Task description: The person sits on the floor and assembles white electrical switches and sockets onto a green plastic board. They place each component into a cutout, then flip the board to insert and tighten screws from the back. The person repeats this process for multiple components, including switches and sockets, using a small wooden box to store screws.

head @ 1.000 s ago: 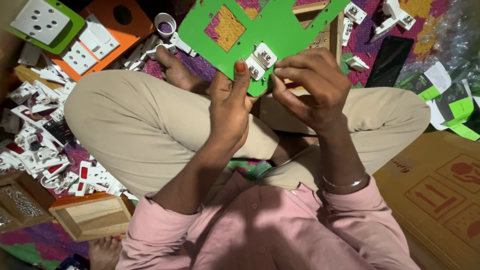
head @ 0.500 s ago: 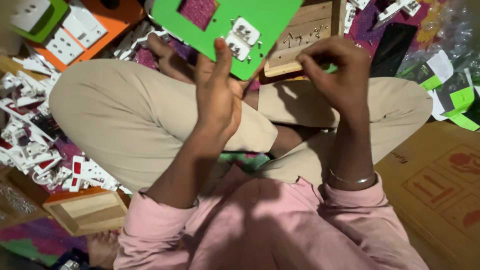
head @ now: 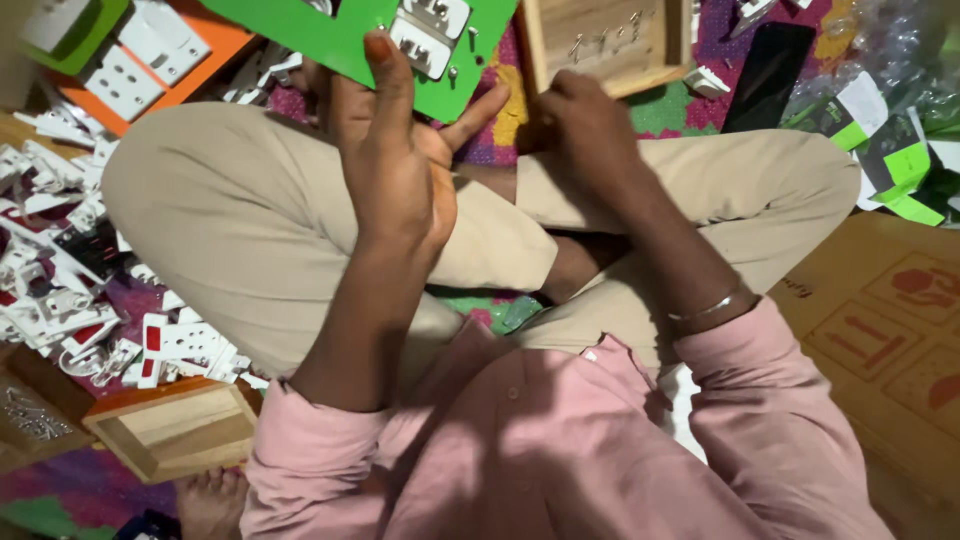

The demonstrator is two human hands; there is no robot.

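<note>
The green panel [head: 340, 40] is best kept steady, pinched by the left hand [head: 395, 170], while the right hand [head: 585, 135], curled and seemingly empty, is brought back.

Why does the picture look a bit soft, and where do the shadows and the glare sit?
Head view: soft, even light; the left hand on the green panel and the right hand look slightly blurred. Shadow lies across the pink shirt and between the crossed legs. Mild glare on the clear plastic wrap at top right. The panel is cut off by the top edge.
</note>
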